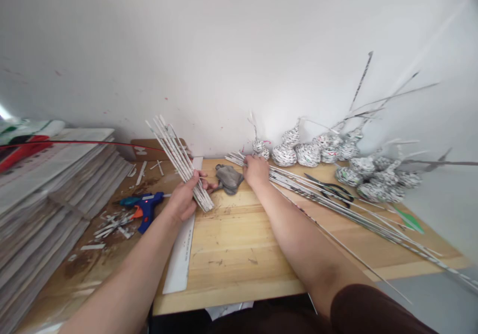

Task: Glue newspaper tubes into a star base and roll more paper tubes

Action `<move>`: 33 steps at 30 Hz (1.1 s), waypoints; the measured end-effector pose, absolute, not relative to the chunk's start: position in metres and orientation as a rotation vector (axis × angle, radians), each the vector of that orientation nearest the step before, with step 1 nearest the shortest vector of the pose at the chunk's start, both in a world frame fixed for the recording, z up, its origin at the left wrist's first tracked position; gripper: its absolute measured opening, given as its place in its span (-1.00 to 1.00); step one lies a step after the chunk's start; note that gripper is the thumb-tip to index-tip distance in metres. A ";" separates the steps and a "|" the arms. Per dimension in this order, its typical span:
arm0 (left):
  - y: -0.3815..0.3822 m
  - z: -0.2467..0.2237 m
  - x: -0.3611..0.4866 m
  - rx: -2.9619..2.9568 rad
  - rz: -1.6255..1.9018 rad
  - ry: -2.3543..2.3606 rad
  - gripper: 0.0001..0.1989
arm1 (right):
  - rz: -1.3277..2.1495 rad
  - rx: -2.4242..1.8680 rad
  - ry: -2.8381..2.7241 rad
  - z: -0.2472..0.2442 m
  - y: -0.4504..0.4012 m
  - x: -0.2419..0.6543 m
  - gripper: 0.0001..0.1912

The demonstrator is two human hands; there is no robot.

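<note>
My left hand (186,197) is wrapped round a bundle of short rolled-paper sticks (175,157), which tilts up and to the left over the table. Further right, my right hand (256,170) rests on the near end of a spread of long rolled-paper sticks (317,192); its fingertips are hidden, so its grip on them does not show. Between the two hands lies a crumpled grey cloth (228,177). A white strip (181,264) runs along the tabletop below my left hand.
Woven paper gourd shapes (308,155) line the wall at the back right. Black scissors (338,193) lie under the sticks. A blue glue gun (149,210) with paper scraps (114,224) sits left, beside stacked newspapers (56,214). The wooden table (231,254) ends near me.
</note>
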State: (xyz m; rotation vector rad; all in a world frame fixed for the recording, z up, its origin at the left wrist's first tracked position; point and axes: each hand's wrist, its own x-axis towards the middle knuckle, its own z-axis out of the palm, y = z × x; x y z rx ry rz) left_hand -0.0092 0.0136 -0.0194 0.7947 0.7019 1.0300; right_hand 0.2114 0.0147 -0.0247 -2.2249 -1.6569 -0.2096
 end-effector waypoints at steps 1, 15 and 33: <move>0.013 -0.020 -0.008 0.796 1.014 0.693 -0.80 | -0.219 -2.217 -1.658 -0.024 0.014 0.210 -0.76; 0.014 -0.020 -0.012 0.766 1.068 0.601 -0.80 | -0.275 -2.174 -1.708 -0.026 0.012 0.206 -0.64; 0.017 -0.020 -0.012 0.766 1.064 0.642 -0.79 | -0.254 -2.230 -1.706 -0.024 0.012 0.206 -0.65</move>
